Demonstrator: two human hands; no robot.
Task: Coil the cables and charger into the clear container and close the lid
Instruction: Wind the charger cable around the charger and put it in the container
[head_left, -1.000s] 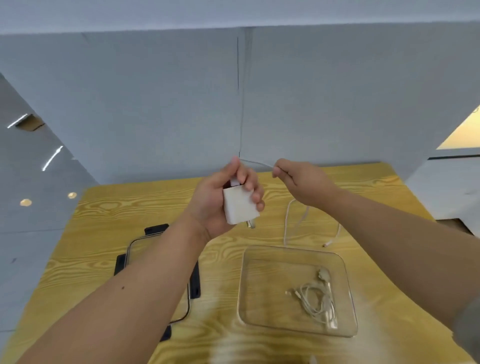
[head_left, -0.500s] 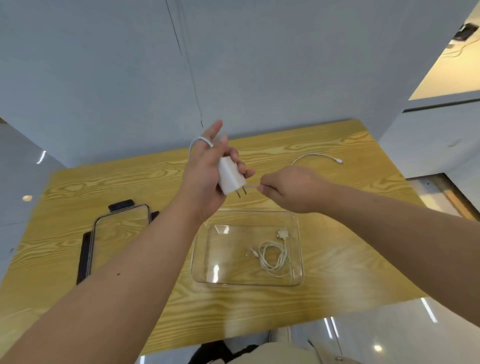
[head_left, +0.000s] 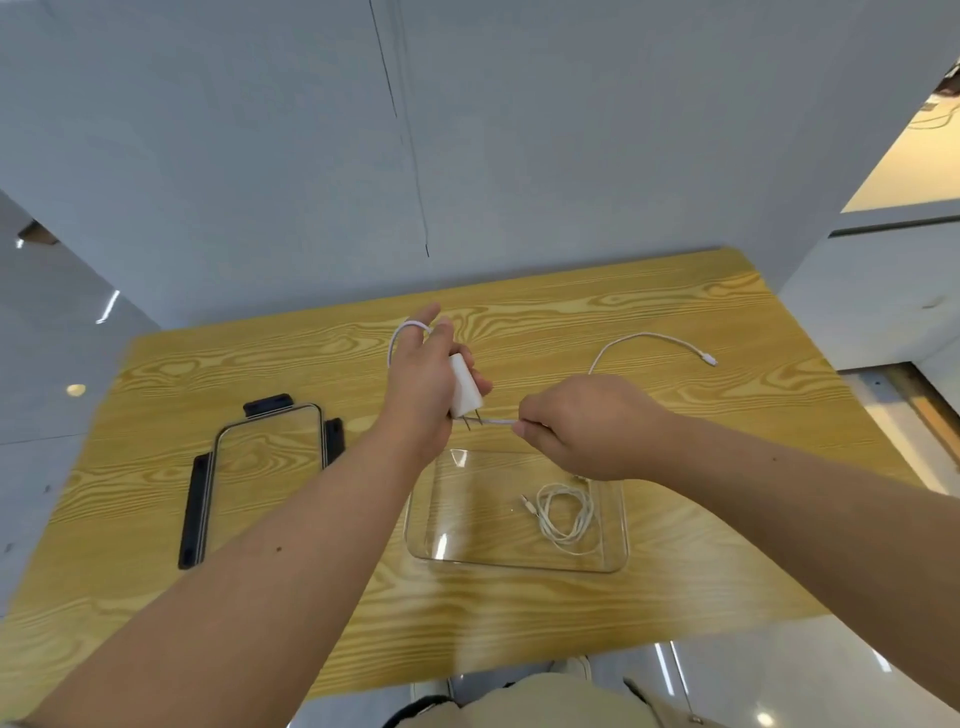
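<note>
Charger: a white charger (head_left: 464, 387) held in the air over the table (head_left: 675, 582), prongs pointing down and toward the near side, just beyond the far-left corner of the container.
Cable: a white cable (head_left: 652, 340) loops over the fingers of the left hand, reappears below the charger's prongs, and its free end trails on the table to the far right.
Left hand: the left hand (head_left: 423, 387) has its grip wrapped around the charger.
Right hand: the right hand (head_left: 582, 426) has its grip pinched on the cable, just right of the prongs.
Key relation: the taut stretch of cable runs left to right between the hands; the loose tail lies beyond the right hand, so that hand seems best placed to feed the next loop.
Container: a clear container (head_left: 621, 564), open, sits near and below the hands with one coiled cable (head_left: 563, 514) already inside.
Lid: the lid (head_left: 200, 499) lies flat, well to the left.
</note>
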